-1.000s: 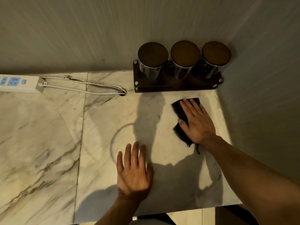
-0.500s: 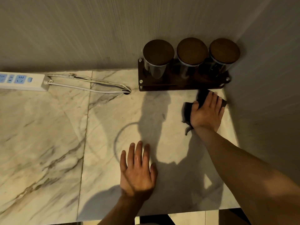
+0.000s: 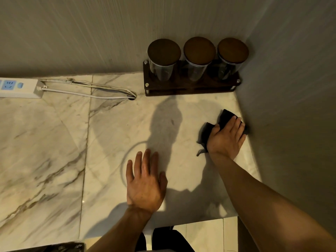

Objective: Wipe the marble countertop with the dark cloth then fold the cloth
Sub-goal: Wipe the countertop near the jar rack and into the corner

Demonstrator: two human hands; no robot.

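The dark cloth (image 3: 209,130) lies bunched on the marble countertop (image 3: 54,151) at the right, touching the side wall. My right hand (image 3: 227,137) presses flat on the cloth, fingers pointing toward the wall, and hides most of it. A thin loop of the cloth trails out near my wrist. My left hand (image 3: 145,180) rests palm down on the bare marble nearer the front edge, fingers spread, holding nothing.
A dark wooden rack (image 3: 190,88) with three lidded glass jars (image 3: 199,57) stands in the back right corner. A white power strip (image 3: 18,88) and its cable (image 3: 87,91) lie at the back left. Walls close the back and right. The counter's front edge (image 3: 200,221) is near.
My right hand slid the cloth first toward the jar rack, then back along the right wall. The left hand stayed planted.
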